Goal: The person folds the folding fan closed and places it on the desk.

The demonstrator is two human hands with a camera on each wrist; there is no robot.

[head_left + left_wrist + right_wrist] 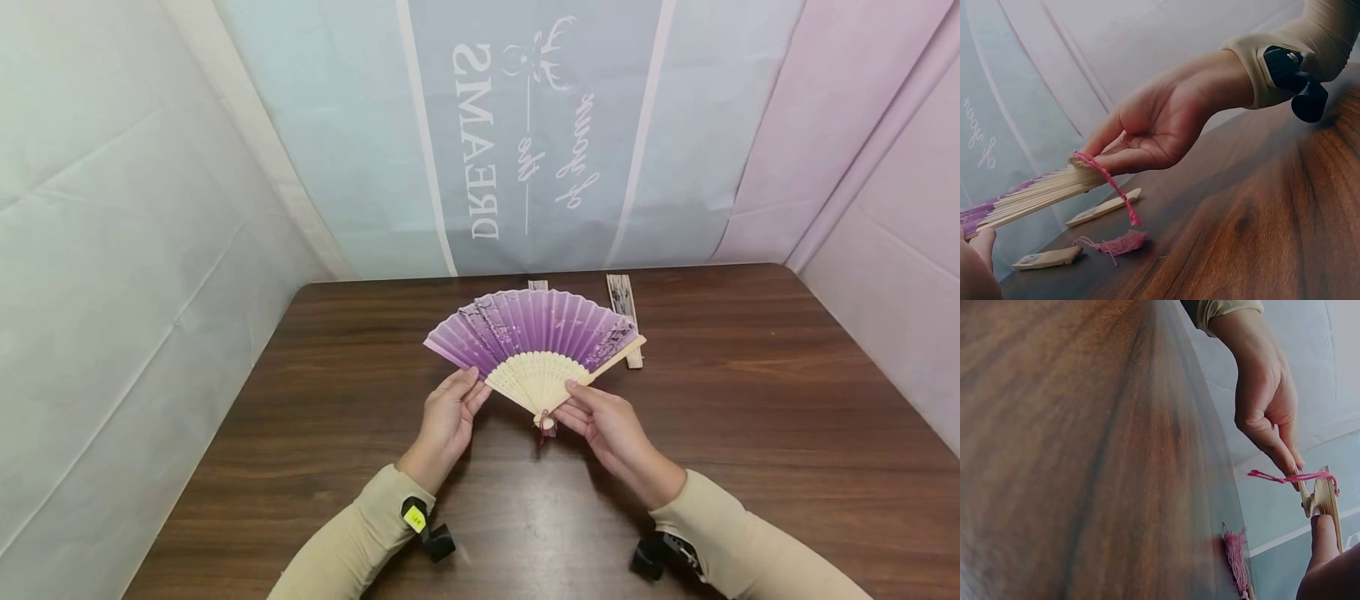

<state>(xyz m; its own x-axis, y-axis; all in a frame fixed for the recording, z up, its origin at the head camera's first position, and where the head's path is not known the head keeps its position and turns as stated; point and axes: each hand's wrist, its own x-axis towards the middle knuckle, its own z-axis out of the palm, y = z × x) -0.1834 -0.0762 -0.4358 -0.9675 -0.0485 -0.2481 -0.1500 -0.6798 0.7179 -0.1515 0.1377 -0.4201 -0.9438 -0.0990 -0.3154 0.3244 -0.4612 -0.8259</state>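
A spread purple folding fan (536, 329) with pale flower patterns and cream ribs is held above the table in the head view. My left hand (448, 412) pinches its left edge between thumb and fingers. Lower on the other side, my right hand (611, 425) grips the right outer rib near the pivot, thumb on top. From the pivot end hangs a twisted pink cord (1113, 184). A pink tassel (1124, 244) shows below that cord in the left wrist view; whether the two join I cannot tell.
Beyond the held fan, a folded fan (625, 317) lies on the brown wooden table (750, 400). Another folded fan (537, 285) is mostly hidden behind the purple one. A printed cloth backdrop (360, 125) hangs at the table's far edge, with pale cloth at both sides.
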